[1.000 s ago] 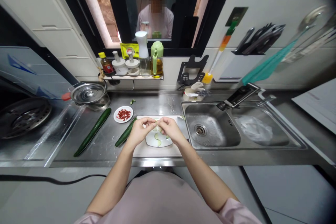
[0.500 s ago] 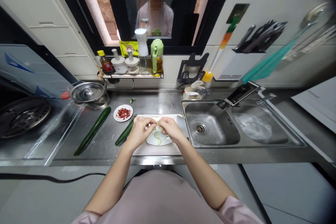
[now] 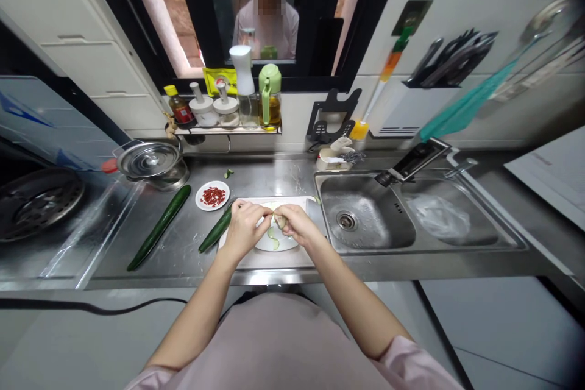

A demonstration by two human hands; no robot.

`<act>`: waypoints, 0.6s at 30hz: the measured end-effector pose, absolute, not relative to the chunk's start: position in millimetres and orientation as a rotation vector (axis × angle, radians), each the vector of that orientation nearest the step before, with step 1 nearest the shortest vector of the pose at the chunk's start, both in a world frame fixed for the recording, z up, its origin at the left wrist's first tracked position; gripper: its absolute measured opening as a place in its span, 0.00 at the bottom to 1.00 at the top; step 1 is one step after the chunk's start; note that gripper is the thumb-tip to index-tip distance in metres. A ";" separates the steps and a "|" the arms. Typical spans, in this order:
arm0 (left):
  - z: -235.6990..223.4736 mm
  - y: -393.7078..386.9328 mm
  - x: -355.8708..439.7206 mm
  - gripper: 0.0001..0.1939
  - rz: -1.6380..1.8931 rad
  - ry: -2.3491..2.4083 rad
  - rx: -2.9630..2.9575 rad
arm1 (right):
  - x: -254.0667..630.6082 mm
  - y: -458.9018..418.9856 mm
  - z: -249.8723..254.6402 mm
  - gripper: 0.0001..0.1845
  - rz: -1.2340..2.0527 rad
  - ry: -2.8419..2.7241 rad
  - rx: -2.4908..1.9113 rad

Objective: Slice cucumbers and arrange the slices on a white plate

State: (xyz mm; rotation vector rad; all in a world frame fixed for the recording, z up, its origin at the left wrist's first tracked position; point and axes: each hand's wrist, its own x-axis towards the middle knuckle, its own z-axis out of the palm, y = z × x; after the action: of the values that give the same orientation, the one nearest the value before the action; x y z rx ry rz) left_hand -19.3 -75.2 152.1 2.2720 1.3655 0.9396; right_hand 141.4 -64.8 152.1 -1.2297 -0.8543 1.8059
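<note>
My left hand [image 3: 247, 226] and my right hand [image 3: 297, 223] meet over a small white plate [image 3: 284, 249], fingers closed in a pinch. A pale green cucumber slice [image 3: 282, 221] shows at my right fingers; my left fingertips pinch at the same spot, mostly hiding what is between them. Below them, curved cucumber slices [image 3: 274, 243] lie on the plate. The plate rests on a white cutting board [image 3: 256, 261]. A cut cucumber [image 3: 214, 233] leans by the board's left side, and a grey knife blade [image 3: 315, 213] lies at its right, partly hidden.
A whole cucumber [image 3: 159, 228] and a dish of chopped red chili [image 3: 212, 196] are on the steel counter to the left. The double sink [image 3: 365, 237] adjoins the board on the right. A lidded pot [image 3: 155, 164] stands back left, below a seasoning rack [image 3: 228, 130].
My fingers have shifted slightly over the plate, and the slice in my right hand shows more clearly. The whole view has drifted a little; the counter items stay put.
</note>
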 end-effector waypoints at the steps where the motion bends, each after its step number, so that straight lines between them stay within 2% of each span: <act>1: 150.4 -75.5 -18.9 0.10 0.943 1.365 2.281 | 141.7 -65.0 151.7 0.06 1.818 -0.842 -1.219; 12: 133.5 -81.7 -11.8 0.08 1.089 1.404 1.921 | 144.9 -63.5 146.0 0.06 1.892 -0.783 -1.200; 15: 119.1 -86.2 -6.9 0.14 1.143 1.450 1.505 | 149.0 -59.2 142.1 0.07 1.872 -0.884 -1.245; 18: 106.5 -89.6 -3.3 0.23 0.953 1.293 0.971 | 153.7 -54.8 139.9 0.08 1.923 -0.980 -1.252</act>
State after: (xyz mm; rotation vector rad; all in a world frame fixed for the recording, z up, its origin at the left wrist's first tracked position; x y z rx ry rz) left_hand -3.3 -89.6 106.5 0.9708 1.2926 0.9526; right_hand 153.7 -54.8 139.9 -1.2522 -0.9804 1.9230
